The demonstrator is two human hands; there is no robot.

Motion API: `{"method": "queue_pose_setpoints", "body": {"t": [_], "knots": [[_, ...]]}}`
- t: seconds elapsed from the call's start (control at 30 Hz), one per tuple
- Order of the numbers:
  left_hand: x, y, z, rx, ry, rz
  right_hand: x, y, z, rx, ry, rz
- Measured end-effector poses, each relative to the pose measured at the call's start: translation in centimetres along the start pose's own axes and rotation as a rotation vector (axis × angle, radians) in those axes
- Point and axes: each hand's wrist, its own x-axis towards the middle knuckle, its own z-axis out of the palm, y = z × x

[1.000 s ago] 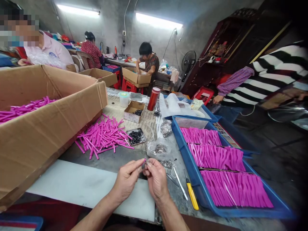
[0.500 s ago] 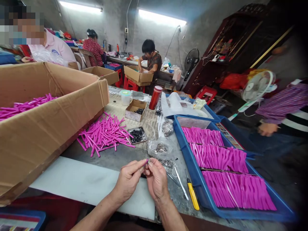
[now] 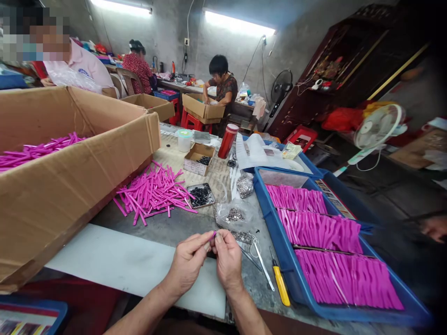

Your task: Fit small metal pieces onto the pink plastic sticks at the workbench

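Note:
My left hand (image 3: 188, 260) and my right hand (image 3: 226, 258) meet above the front of the table, fingertips almost touching. Both pinch a small magenta piece (image 3: 214, 234), mostly covered by the fingers. Its colour matches the loose magenta sticks (image 3: 153, 193) heaped beyond my left hand. Past the hands lie a black-edged tray of small black parts (image 3: 200, 195) and a clear bag of small metal rings (image 3: 234, 215). Right of my right hand are a white-handled tool (image 3: 264, 267) and a screwdriver with a yellow handle (image 3: 281, 286).
A big cardboard box (image 3: 80, 163) with magenta sticks stands at left. At right, a blue crate (image 3: 279, 260) holds rows of flat magenta pieces. A red flask (image 3: 228, 141) and a small carton (image 3: 199, 159) stand farther back. Several people sit beyond the table.
My hands keep their pinch at nearly the same spot. The person in a purple checked sleeve at right has mostly moved out of view. The whole view has shifted slightly.

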Motion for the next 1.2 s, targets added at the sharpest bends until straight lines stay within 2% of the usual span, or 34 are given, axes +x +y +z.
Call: {"method": "queue_pose_setpoints", "body": {"t": [0.17, 0.43, 0.7, 1.03, 1.2], "knots": [[-0.17, -0.09, 0.0, -0.004, 0.008, -0.023, 0.0, -0.26, 0.03, -0.062, 0.044, 0.004], [-0.22, -0.41, 0.27, -0.075, 0.026, -0.06, 0.07, -0.69, 0.09, -0.16, 0.028, -0.042], [-0.25, -0.72, 0.35, -0.14, 0.042, -0.103, 0.13, -0.36, 0.24, -0.08, 0.091, 0.021], [-0.31, -0.7, 0.51, -0.125, 0.059, -0.084, -0.12, -0.29, 0.11, -0.121, 0.046, 0.017], [-0.34, -0.79, 0.48, -0.123, 0.064, -0.085, -0.2, -0.21, 0.33, -0.106, 0.076, 0.027]]}}
